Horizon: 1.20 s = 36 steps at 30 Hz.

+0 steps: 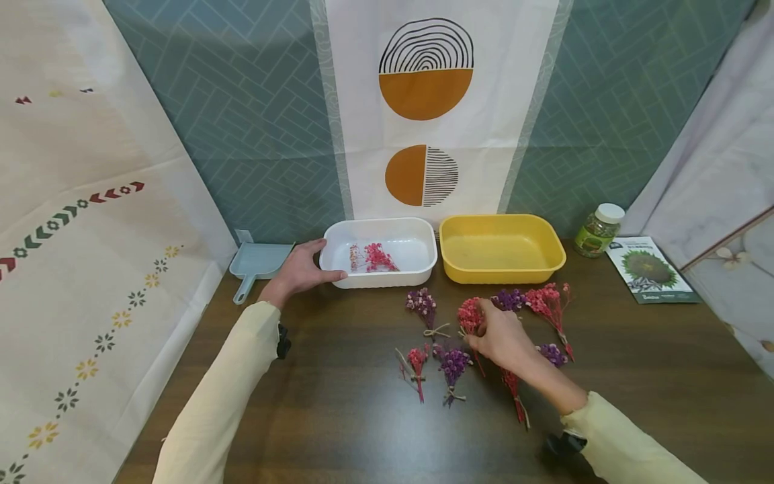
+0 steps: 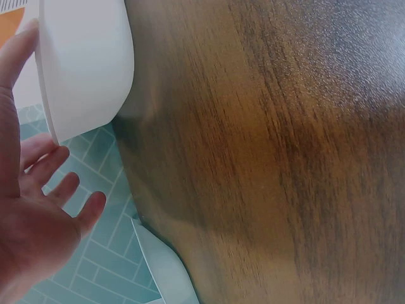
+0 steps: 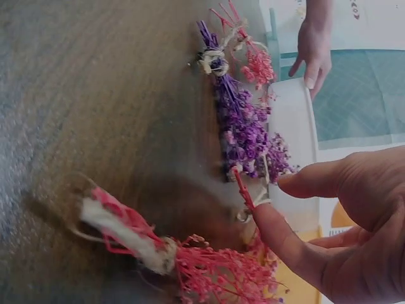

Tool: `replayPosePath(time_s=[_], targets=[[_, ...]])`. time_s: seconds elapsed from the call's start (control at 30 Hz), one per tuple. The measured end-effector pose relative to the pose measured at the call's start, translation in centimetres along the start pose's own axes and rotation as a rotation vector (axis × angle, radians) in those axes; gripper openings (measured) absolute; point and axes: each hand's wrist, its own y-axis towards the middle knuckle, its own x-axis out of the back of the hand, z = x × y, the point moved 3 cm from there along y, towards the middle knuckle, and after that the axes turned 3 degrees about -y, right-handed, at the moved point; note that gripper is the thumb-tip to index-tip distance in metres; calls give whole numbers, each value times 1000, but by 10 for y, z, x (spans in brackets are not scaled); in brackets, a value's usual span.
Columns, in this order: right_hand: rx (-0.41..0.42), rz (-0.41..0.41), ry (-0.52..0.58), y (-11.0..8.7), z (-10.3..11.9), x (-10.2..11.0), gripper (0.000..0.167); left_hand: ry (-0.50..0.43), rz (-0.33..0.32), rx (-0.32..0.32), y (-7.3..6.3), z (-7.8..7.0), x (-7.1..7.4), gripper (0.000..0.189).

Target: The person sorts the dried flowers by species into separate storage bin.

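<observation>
My left hand [image 1: 305,265] rests at the left end of the white tub [image 1: 387,279], thumb on the front rim and fingers at the side; in the left wrist view its fingers are spread loosely. Inside the tub lie pink dried flowers [image 1: 379,257]. My right hand [image 1: 500,336] reaches down over a pink dried-flower bunch [image 1: 469,314]. In the right wrist view a gap shows between thumb and forefinger, the forefinger right at a thin red stem [image 3: 243,190]. Purple bunches [image 1: 453,365] and other pink bunches [image 1: 417,363], tied with twine, lie around it.
A yellow tub [image 1: 502,274] stands right of the white one. Farther right are a lidded jar [image 1: 595,232] and a seed packet [image 1: 652,269]. A pale blue dustpan [image 1: 256,262] lies at the left, behind my left forearm. Curtains surround the brown table [image 1: 338,403].
</observation>
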Motion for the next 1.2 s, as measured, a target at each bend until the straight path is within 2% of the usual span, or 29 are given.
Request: replayPosePath(time_s=[0.2, 0.43, 0.8, 1.2], targets=[[-18, -6, -19, 4, 0, -5, 74, -3, 2, 3, -1, -1, 1, 100], [-36, 26, -6, 7, -2, -12, 79, -12, 4, 10, -1, -1, 1, 102], [-8, 25, 20, 7, -7, -17, 70, -15, 5, 2, -1, 0, 0, 101], [46, -28, 45, 8, -6, -12, 65, -21, 2, 8, -1, 1, 0, 101]])
